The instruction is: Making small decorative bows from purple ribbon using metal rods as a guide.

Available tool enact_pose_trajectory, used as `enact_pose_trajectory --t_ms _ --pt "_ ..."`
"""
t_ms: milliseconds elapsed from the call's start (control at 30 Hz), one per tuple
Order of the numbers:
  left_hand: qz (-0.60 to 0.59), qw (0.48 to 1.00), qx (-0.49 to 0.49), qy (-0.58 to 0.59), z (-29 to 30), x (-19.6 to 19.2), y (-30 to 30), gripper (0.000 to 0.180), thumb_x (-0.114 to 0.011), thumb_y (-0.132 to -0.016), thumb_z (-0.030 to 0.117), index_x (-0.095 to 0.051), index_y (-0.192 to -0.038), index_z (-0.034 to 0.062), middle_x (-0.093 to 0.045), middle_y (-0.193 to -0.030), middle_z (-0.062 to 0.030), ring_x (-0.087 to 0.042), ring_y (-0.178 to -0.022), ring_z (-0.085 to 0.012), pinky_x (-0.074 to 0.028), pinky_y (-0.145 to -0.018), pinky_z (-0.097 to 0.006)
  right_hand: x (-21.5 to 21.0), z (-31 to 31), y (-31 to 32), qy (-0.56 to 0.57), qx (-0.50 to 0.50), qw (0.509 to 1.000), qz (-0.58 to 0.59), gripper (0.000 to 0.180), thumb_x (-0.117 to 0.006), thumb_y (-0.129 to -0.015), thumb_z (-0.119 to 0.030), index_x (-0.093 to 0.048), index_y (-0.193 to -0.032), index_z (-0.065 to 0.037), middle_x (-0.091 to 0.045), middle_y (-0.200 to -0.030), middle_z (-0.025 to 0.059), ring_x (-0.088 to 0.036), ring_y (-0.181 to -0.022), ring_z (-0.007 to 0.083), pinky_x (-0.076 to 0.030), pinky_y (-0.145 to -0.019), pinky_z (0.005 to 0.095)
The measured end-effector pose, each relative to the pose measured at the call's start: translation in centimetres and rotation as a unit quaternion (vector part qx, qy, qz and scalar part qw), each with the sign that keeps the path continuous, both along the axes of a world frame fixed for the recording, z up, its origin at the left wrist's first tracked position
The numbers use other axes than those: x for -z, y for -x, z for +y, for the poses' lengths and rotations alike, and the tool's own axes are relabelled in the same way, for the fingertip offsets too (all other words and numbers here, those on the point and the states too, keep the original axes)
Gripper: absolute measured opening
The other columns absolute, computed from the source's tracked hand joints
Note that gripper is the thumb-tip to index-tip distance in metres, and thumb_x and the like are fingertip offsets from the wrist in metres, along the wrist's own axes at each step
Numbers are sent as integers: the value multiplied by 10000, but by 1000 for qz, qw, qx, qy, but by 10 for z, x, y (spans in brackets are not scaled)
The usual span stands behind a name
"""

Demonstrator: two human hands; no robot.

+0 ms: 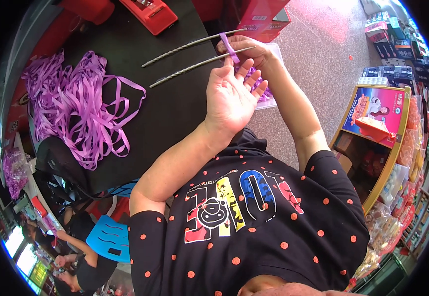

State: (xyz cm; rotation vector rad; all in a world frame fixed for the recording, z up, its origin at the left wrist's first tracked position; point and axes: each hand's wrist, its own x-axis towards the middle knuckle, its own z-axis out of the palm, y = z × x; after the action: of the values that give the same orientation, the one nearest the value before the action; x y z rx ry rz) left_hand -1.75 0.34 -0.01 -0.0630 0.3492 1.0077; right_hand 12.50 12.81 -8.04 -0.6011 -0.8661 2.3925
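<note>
A black table (167,121) fills the left, its far-left end bearing a large, loose heap of purple ribbon (84,116); judging by its bulk, plenty is left to work. A clear tub (267,104) beside the table, partly hidden by the hands and arm, holds smaller purple pieces (263,91), which look like the finished share, though their exact form is hard to make out.

The left hand (231,101) is loosely open, palm up and fingers spread, its forefinger by the lower end of the strip. The right hand (255,52) curls behind the strip and rod ends; whether it pinches ribbon or rod cannot be told.

Two twisted metal rods, an upper rod (187,46) and a lower rod (189,69), reach out over the table. Smallest, one short purple strip (228,47) crosses both near the hands. This piece seems barely begun: no finished bow or knot shows on the rods.
</note>
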Motion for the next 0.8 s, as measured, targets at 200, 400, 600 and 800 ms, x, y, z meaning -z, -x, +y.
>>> enact_pose_trajectory --t_ms 200,400,600,800 --pt "-12 1000 3 5 1 1 1 738 -554 -816 334 -209 -1461 238 -412 -1252 -88 -389 -1172 -261 -314 -1036 -451 2 3 9 -50 -34 998 23 265 -682 -854 -229 -624 -973 1 -611 -871 26 -577 -754 88 -489 -677 228" --pt "-11 1000 -7 20 1 1 0 626 -540 -828 344 -298 -1391 213 -418 -1239 -97 -394 -1161 -264 -319 -1031 -455 -39 -18 -10 -92 127 956 -247 298 -641 -873 -273 -635 -1034 -22 -616 -785 6 -563 -701 77 -467 -611 225" --pt "-19 1000 5 24 2 0 -1 470 -507 -852 332 -377 -1286 207 -423 -1225 -103 -398 -1154 -264 -327 -1028 -452 -101 -48 -6 -421 252 680 -544 303 -669 -844 -313 -683 -870 -11 -632 -733 29 -565 -684 77 -457 -643 242" --pt "-13 1000 1 -1 2 -3 -2 403 -546 -832 351 -428 -1197 227 -421 -1171 -45 -418 -1077 -202 -329 -964 -403 -113 -62 30 -479 214 592 -611 364 -743 -709 -377 -678 -816 -35 -643 -818 93 -634 -807 232 -487 -752 339"
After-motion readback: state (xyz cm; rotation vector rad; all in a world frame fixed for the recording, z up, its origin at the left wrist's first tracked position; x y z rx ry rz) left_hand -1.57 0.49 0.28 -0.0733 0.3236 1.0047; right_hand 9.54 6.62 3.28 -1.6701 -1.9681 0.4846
